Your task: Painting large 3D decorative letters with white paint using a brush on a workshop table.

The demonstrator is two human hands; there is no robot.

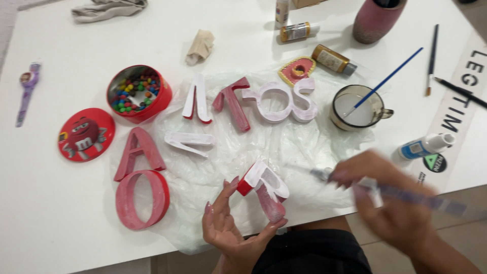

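Head view: we find a red block letter partly coated in white paint (264, 190) pinched between the thumb and fingers of the left hand (231, 228) at the near table edge, over a crumpled clear plastic sheet (213, 167). Beside it, the blurred right hand (385, 195) is closed around a paintbrush (431, 200). Further back we note other painted letters (264, 101), a red tin of coloured candies (137, 92) and a glass mug of white liquid (357, 107).

Letters (238, 104) and cup (357, 107) ahead
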